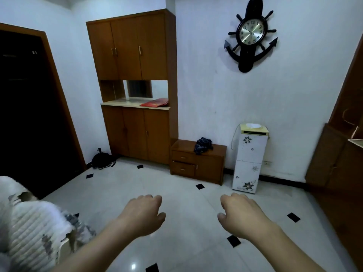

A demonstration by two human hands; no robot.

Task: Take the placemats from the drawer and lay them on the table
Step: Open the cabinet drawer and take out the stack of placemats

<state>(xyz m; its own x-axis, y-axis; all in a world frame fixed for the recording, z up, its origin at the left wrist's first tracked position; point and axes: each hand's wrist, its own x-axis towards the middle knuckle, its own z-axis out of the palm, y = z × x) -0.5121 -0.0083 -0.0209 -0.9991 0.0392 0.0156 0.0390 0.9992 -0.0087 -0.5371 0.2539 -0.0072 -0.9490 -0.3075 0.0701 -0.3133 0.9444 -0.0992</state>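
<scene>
Brown wooden cabinet [135, 85], black anchor clock [251, 36], white floral-patterned dispenser [248, 163], white floor [186, 203] with black diamonds

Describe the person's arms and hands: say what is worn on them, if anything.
The left hand and right hand are bare, with no gloves and no watch or bracelet at either wrist. The left forearm and right forearm are uncovered down to the picture's bottom edge, with no sleeve in view. Most of the fingers are hidden from the camera, so rings cannot be ruled out.
</scene>
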